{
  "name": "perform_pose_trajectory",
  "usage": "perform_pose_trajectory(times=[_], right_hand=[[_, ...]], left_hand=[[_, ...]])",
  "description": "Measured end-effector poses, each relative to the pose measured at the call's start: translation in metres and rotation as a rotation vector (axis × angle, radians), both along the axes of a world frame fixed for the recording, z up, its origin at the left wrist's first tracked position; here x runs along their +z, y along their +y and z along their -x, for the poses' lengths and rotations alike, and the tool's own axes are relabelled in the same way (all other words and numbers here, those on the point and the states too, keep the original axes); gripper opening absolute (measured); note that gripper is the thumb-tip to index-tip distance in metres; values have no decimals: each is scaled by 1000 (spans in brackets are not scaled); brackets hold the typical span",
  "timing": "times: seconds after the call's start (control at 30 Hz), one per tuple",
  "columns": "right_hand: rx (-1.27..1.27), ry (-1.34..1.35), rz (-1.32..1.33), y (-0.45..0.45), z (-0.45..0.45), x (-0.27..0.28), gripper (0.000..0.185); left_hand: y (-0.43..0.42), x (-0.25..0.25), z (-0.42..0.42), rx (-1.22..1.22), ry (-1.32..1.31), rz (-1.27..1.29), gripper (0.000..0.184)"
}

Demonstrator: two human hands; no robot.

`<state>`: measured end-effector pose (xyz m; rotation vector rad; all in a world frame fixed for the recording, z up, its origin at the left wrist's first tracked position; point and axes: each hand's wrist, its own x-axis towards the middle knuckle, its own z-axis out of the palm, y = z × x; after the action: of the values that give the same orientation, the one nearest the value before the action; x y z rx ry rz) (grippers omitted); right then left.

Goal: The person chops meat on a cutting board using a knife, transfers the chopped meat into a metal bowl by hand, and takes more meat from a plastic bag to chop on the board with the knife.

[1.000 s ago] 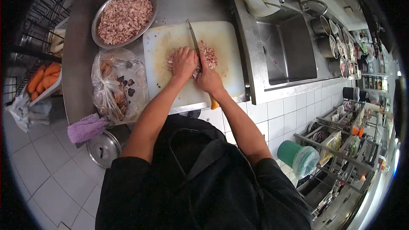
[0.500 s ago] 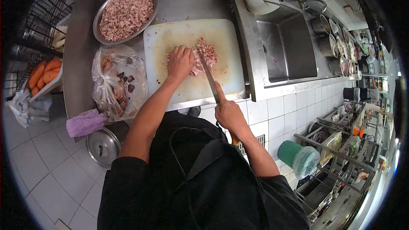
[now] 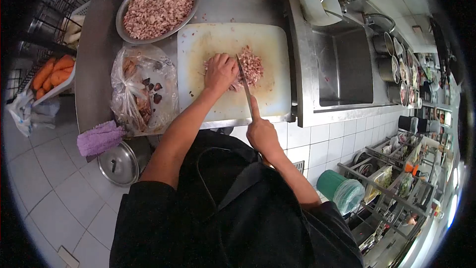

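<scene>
On the white cutting board lies a heap of chopped pink meat, cut into small bits. My left hand presses down on uncut meat at the heap's left side, fingers curled and closed over it; most of that piece is hidden under the hand. Wrapped around a knife's handle, my right hand is closed at the board's near edge. The knife points away from me, its blade just right of my left fingertips, between them and the chopped bits.
A metal bowl full of chopped meat stands behind the board. Left of it sit a clear plastic bag with dark meat pieces and a purple cloth. A sink lies right; a pot lid is lower left.
The whole view has shifted slightly. Against the board, the knife has swung a little left at its handle end and points more directly away from me. My left hand stays on the meat.
</scene>
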<state>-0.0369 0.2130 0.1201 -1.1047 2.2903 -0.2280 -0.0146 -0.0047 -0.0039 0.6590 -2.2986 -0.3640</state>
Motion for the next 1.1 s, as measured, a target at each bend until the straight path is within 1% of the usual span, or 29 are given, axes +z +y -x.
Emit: perform_pose_trajectory(times=[0.13, 0.17, 0.27, 0.37, 0.47, 0.57, 0.67, 0.77, 0.9, 1.1], right_hand=[[-16, 27, 84, -35, 11, -45, 94], [-41, 22, 59, -47, 16, -52, 89], [-57, -19, 212, -80, 41, -57, 89], [-34, -51, 277, -88, 58, -57, 87], [-18, 23, 254, -74, 62, -42, 87], [0, -5, 224, -45, 51, -7, 84], [-2, -41, 118, -11, 36, 12, 83], [-22, -74, 84, 12, 19, 33, 83], [14, -43, 69, 32, 7, 32, 88], [-14, -53, 39, 16, 0, -2, 90]], left_hand=[[-3, 1, 1, -5, -6, 0, 8], [-1, 1, 0, -7, -9, -2, 8], [0, 0, 1, 4, -6, 8, 8], [0, 3, -1, -4, -15, 2, 9], [-2, 1, -5, -52, -58, -42, 9], [-1, 7, -8, -48, -85, -70, 11], [0, 6, -11, -40, -82, -79, 12], [2, 5, -10, -26, -43, -56, 12], [5, 9, -10, -7, -10, -36, 13], [5, 5, -8, 5, -15, -12, 13]])
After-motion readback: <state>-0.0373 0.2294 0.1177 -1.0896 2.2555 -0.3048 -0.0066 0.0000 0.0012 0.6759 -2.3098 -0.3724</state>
